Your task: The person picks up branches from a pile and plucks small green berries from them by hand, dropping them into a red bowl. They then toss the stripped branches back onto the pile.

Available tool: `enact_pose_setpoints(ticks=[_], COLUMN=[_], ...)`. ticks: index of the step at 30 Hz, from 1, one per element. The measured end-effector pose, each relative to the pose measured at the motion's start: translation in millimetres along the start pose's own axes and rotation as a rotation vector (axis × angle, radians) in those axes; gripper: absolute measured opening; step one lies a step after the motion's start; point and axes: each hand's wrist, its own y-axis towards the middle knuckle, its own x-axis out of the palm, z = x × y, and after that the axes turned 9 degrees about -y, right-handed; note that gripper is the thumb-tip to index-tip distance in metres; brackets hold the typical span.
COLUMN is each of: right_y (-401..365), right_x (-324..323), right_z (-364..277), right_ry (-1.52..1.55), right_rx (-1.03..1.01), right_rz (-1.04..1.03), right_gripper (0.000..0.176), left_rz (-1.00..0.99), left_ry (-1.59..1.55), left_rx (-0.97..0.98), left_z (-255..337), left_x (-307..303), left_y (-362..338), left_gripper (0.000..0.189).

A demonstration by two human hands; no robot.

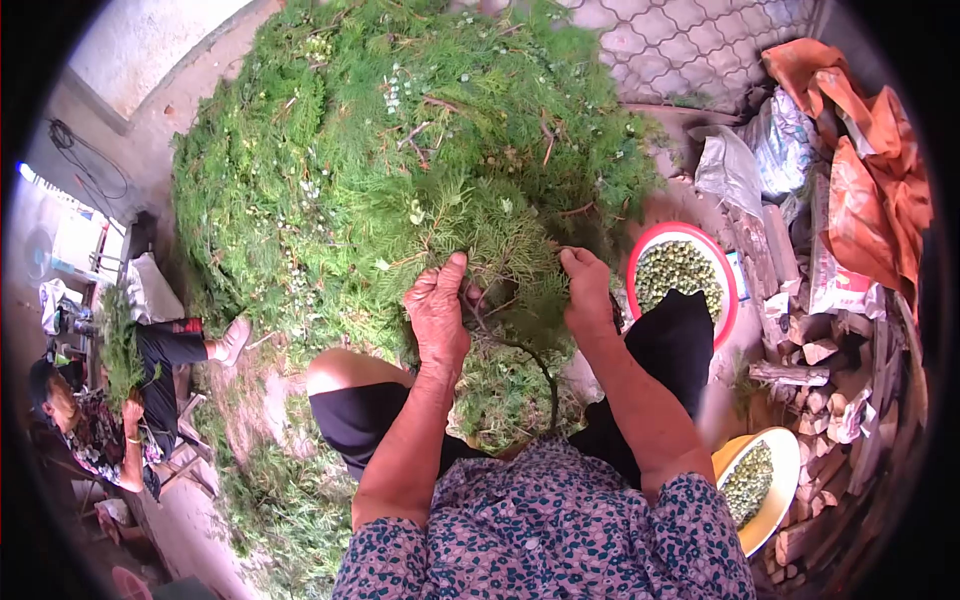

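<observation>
A leafy evergreen branch [490, 235] with feathery green sprays and small pale cones hangs in front of me, its bare brown stem [540, 360] curving down toward my lap. My left hand [437, 308] is closed on the branch's left side, thumb pointing up. On the other side my right hand [588, 290] pinches the tip of a spray between thumb and fingers. Beyond both hands rises a large heap of similar cut branches [330, 160]. Just right of my right hand stands a red-rimmed basin [728, 275] holding many small green cones.
A yellow basin [785, 490] with more green cones stands lower right. Stacked firewood [820, 400], sacks [735, 165] and an orange sheet [865, 200] line the right side. At left sits another person [100, 420] holding a branch. Loose sprigs [290, 510] cover the floor.
</observation>
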Motion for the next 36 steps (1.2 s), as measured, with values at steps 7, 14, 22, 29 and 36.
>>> enact_pose_setpoints(ticks=[7,14,22,29,36], right_y=[22,-6,-20,-26,-34], right_x=[-34,-12,12,1,0], right_z=[-42,-80,-65,-61,-43], right_ry=[0.001,0.417,-0.312,-0.361,0.108], right_rx=[0.075,0.118,-0.494,-0.286,0.095], right_rz=[-0.003,-0.205,-0.371,-0.503,-0.535], right_gripper=[0.015,0.011,0.020,0.019,0.009], left_rz=[0.043,-0.024,-0.031,-0.047,-0.008], left_ry=[0.061,0.217,0.414,0.442,0.410], left_rx=[0.106,0.240,0.126,0.127,0.091], left_z=[27,25,15,6,7], left_x=[6,-9,-10,-23,-26], left_y=[3,-2,-42,-52,-62], left_gripper=[0.035,0.039,0.035,0.035,0.037])
